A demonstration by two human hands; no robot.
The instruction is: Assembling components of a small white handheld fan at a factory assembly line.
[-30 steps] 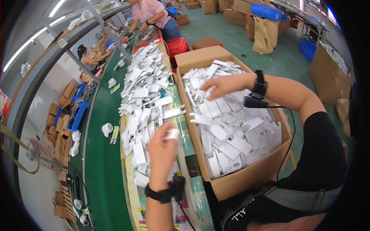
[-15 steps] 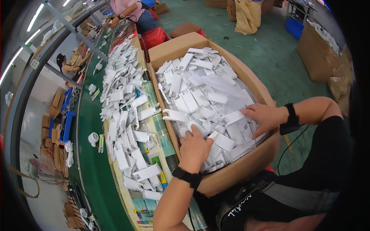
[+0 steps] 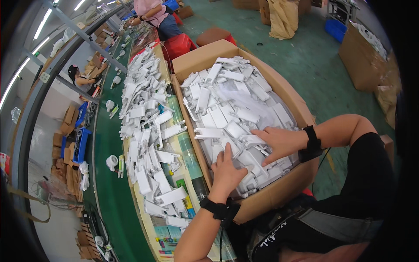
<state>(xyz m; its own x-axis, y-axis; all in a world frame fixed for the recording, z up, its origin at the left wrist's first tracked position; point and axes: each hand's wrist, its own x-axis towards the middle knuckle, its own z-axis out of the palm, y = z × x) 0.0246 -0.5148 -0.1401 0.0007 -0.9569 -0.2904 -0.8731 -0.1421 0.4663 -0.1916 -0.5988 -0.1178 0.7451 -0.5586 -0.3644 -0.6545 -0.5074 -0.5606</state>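
A cardboard box (image 3: 284,183) in front of me is heaped with white plastic housings (image 3: 214,117), long flat pieces with small lugs at their ends. Over the near left part of the heap my left hand (image 3: 227,174) has its index finger stretched out and its thumb apart, touching the pieces. My right hand (image 3: 281,142) reaches in from the right, its fingers spread across pieces near the middle. Neither hand has closed around a piece. A translucent plastic sheet (image 3: 240,99) lies partly over the heap.
Left of the box, a bench (image 3: 192,159) carries a long pile of similar white pieces (image 3: 150,168). Beyond it runs a green conveyor belt (image 3: 102,192) with small white devices (image 3: 111,162). Two other people work farther off. A red stool (image 3: 179,45) stands behind the box.
My right hand has moved left, toward my left hand, over the heap. My left hand has shifted slightly, still at the near left. The view has tilted a little.
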